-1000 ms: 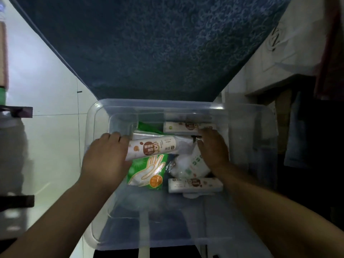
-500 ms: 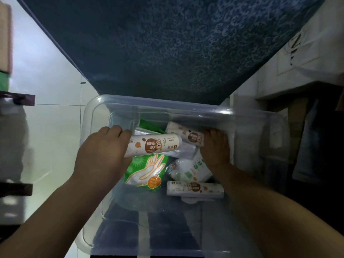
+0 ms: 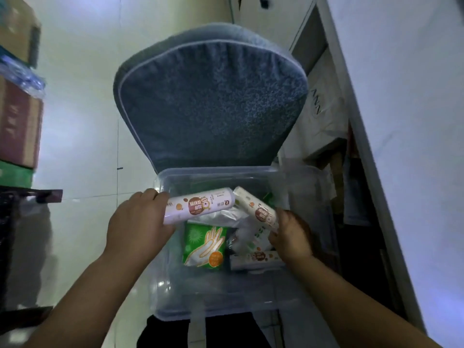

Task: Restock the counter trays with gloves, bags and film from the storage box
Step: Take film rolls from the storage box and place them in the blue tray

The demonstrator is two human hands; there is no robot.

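shift since earlier: left roll point(image 3: 199, 205) higher than half a second back, up at rim level; second roll point(image 3: 257, 209) off the far-side pile and tilted; wider field, with the whole chair back point(image 3: 213, 96) in sight.
cardboard boxes point(image 3: 18, 116): stacked at the far left edge, blurred; print unreadable.
floor point(image 3: 82, 116): pale tiles, left of the box and behind it.
left hand point(image 3: 136, 222): wraps curled fingers over the left end of the left roll and grips it.
left roll: white with a round brown label, near level, across the box's left rim and above the glove pack; right end just beside the top of the second roll, contact impossible to tell.
storage box point(image 3: 216, 170): clear plastic, lid off, set at the foot of the chair back.
chair back: blue-grey patterned cushion with pale piping, upright behind the box.
glove pack point(image 3: 204, 243): green, printed with a pale hand and an orange disc; lies on the box bottom under the left roll.
clear bags point(image 3: 223, 217): crumpled, between the glove pack and the second roll.
third roll point(image 3: 253, 259): flat on the box bottom, right of the glove pack, near the right wrist.
second roll: same white-and-brown print, slanted, top end up-left, lower end in the right hand.
right hand point(image 3: 291, 237): closes its fingers round the lower end of the second roll, inside the box's right half.
white bag point(image 3: 324, 116): dark lettering, right of the chair, tucked under a ledge.
white panel point(image 3: 401, 121): plain, fills the right side.
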